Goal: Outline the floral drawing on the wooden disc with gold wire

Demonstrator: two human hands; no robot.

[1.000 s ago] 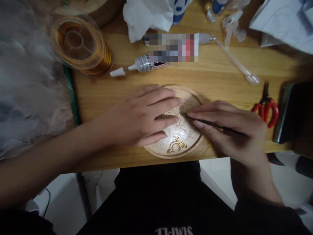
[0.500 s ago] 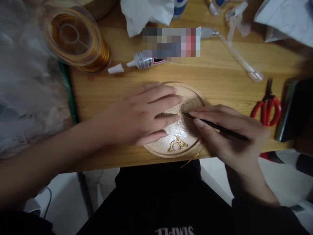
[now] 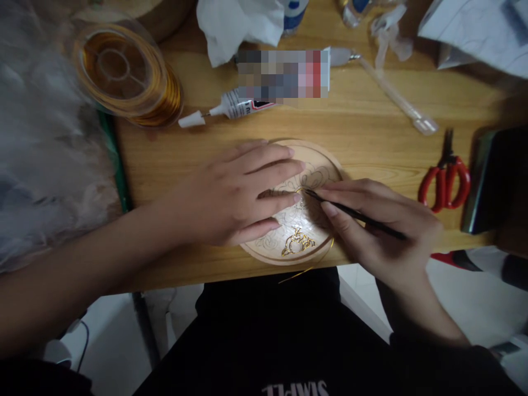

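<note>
A round wooden plaque [image 3: 264, 251] with a pencilled flower drawing lies near the table's front edge. My left hand [image 3: 243, 195] rests flat across its left half, fingers spread. In my right hand [image 3: 371, 225] I grip dark tweezers [image 3: 355, 214], their tips touching the plaque's middle beside a left fingertip. A short curve of gold wire shows at those tips. Bent gold wire [image 3: 297, 242] forms a small figure on the lower part of the plaque. A loose gold wire end [image 3: 303, 272] sticks out past the lower right rim and over the table edge.
A spool of gold wire [image 3: 173, 99] stands at the back left, near plastic wrapping [image 3: 53, 165]. A glue tube [image 3: 237, 104] and a clear plastic dropper [image 3: 396, 93] lie behind the plaque. Red-handled pliers [image 3: 445, 179] and a dark phone-like object [image 3: 495, 181] are at right.
The view has shifted slightly. The loose wire end now reaches further left below the plaque. My left hand stays flat, and the tweezers remain at nearly the same spot.
</note>
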